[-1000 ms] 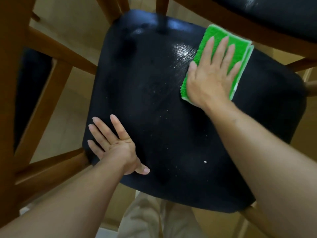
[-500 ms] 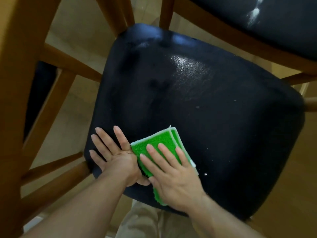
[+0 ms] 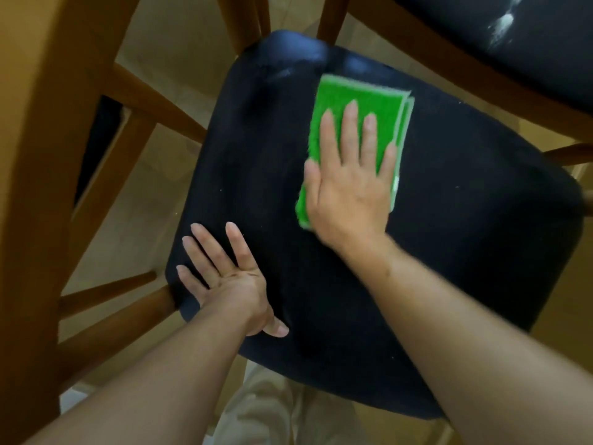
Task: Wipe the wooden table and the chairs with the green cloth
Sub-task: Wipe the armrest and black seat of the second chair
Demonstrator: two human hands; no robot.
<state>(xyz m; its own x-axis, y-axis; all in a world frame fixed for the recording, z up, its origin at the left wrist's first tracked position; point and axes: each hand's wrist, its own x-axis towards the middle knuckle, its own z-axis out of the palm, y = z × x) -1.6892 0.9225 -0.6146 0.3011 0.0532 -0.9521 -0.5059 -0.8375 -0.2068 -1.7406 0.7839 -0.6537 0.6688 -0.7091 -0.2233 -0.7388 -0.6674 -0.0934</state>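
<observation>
Right hand (image 3: 349,184), fingers flat, presses green cloth (image 3: 359,120) on black chair seat (image 3: 465,236); cloth's long axis runs fwd. Left hand (image 3: 224,277) flat, braces near-left corner.

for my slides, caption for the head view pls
Right hand presses green cloth on black chair seat; left hand rests flat.

Bare seat cushion (image 3: 465,252) lies open right of the right hand (image 3: 348,187); wooden chair rails (image 3: 449,75) crowd just beyond its fingertips.
</observation>
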